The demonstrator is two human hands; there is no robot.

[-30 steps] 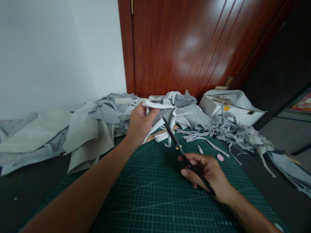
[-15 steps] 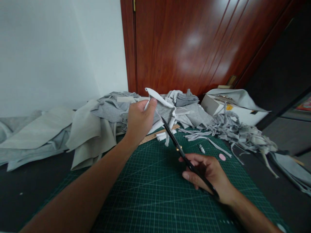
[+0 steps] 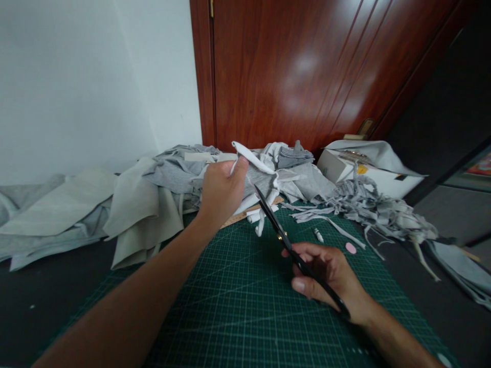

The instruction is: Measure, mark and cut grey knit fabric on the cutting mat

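Note:
Pinched between the thumb and fingers of my left hand is a piece of white fabric, raised above the far part of the mat. From it a narrow, partly cut strip dangles beside the blades. My right hand grips black scissors by the handles, with the blade tips pointing up and away, close to the fabric. The blades look nearly together; whether cloth lies between them is hard to see. Under both hands lies a green gridded cutting mat.
A wooden ruler lies behind the left hand. Grey fabric pieces pile up along the wall, and cut strips heap at right before a white box. A small white marker and pink disc sit on the mat.
The dangling strip has swung down and left and now curls at its end. Both hands and the scissors have shifted only slightly; my right thumb has moved a little.

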